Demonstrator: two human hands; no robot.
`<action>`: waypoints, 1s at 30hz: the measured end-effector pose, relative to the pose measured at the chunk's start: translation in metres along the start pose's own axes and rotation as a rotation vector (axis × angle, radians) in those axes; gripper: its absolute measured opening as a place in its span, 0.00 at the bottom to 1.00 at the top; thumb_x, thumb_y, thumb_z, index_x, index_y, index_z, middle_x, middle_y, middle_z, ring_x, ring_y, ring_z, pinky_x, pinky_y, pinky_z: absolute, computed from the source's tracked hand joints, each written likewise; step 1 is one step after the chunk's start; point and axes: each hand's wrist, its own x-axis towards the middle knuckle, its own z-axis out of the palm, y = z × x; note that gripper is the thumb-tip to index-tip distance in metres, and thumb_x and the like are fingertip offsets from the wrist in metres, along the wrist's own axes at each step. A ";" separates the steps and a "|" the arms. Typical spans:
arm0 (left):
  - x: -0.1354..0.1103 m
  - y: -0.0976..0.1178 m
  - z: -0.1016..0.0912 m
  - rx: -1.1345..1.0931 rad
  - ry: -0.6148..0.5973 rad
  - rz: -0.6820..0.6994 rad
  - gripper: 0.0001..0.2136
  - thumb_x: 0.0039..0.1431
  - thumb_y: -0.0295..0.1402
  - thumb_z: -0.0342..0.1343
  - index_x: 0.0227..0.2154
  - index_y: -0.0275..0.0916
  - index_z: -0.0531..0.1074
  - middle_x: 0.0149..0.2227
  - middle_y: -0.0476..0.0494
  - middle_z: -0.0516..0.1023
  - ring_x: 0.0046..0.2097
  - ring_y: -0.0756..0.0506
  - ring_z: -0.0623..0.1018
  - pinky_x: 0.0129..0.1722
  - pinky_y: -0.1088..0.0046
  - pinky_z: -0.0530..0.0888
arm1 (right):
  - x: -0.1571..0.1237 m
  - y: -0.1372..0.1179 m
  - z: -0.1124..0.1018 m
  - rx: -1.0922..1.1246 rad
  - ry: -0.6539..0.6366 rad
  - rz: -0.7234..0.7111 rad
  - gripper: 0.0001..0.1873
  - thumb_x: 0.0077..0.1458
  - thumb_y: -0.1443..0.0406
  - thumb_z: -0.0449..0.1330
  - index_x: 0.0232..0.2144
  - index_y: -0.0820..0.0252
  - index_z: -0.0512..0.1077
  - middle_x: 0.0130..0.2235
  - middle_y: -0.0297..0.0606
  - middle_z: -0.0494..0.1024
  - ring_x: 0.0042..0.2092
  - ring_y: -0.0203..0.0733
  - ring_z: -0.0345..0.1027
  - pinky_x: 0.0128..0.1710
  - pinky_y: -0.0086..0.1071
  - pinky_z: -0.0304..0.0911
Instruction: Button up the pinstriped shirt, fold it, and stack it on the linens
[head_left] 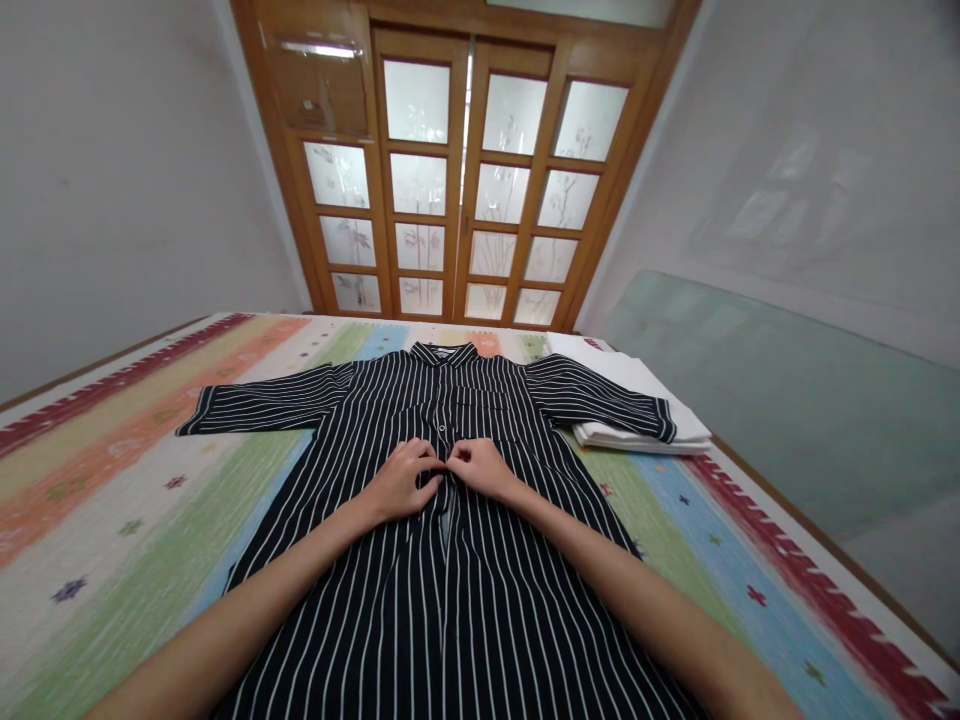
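I see the striped shirt [491, 545] laid flat at six o'clock, left hand [406, 480] and right hand [482, 467] both pinching its front; uneven pulling could, I judge, leave it puckered.

My feed gives me one head view, looking forward and down from the near side, close over the striped shirt [469, 560] and out to the far glazed doors [456, 190].
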 end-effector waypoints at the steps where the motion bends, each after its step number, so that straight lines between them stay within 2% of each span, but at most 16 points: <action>1: 0.001 0.002 -0.001 -0.014 -0.013 -0.028 0.09 0.57 0.29 0.55 0.38 0.38 0.78 0.36 0.43 0.74 0.41 0.43 0.73 0.45 0.61 0.70 | 0.000 0.001 -0.002 0.079 -0.028 0.037 0.09 0.48 0.75 0.58 0.19 0.64 0.72 0.21 0.30 0.72 0.24 0.31 0.64 0.27 0.24 0.55; 5: 0.007 0.005 -0.001 -0.141 -0.050 -0.177 0.05 0.54 0.29 0.55 0.32 0.37 0.75 0.32 0.46 0.74 0.36 0.46 0.74 0.39 0.68 0.71 | -0.002 0.003 -0.005 0.367 -0.190 0.210 0.08 0.49 0.72 0.57 0.20 0.64 0.71 0.18 0.28 0.70 0.15 0.28 0.57 0.17 0.22 0.51; 8: 0.012 0.006 -0.003 -0.247 -0.089 -0.260 0.04 0.53 0.29 0.55 0.29 0.38 0.75 0.30 0.47 0.75 0.32 0.48 0.74 0.35 0.71 0.71 | -0.004 0.005 -0.005 0.465 -0.221 0.227 0.07 0.49 0.71 0.57 0.21 0.64 0.71 0.19 0.29 0.71 0.14 0.28 0.58 0.14 0.21 0.51; 16: 0.009 0.005 -0.004 -0.474 -0.075 -0.421 0.06 0.53 0.34 0.57 0.30 0.37 0.76 0.28 0.47 0.78 0.31 0.47 0.77 0.33 0.72 0.73 | -0.007 0.003 -0.005 0.480 -0.227 0.257 0.05 0.50 0.70 0.57 0.24 0.64 0.72 0.20 0.30 0.72 0.15 0.28 0.62 0.12 0.19 0.51; 23: 0.007 0.002 0.004 -0.777 -0.068 -0.586 0.06 0.49 0.32 0.61 0.29 0.36 0.74 0.23 0.50 0.76 0.25 0.49 0.76 0.29 0.73 0.74 | -0.006 0.002 -0.005 0.518 -0.238 0.259 0.06 0.51 0.70 0.57 0.24 0.65 0.71 0.21 0.29 0.73 0.14 0.28 0.61 0.11 0.19 0.49; 30: 0.009 0.012 0.000 -0.829 -0.065 -0.700 0.02 0.50 0.27 0.60 0.28 0.35 0.74 0.18 0.51 0.75 0.20 0.51 0.74 0.25 0.75 0.73 | -0.006 -0.002 -0.009 0.547 -0.248 0.291 0.05 0.51 0.70 0.57 0.25 0.65 0.72 0.21 0.30 0.74 0.15 0.28 0.61 0.11 0.19 0.49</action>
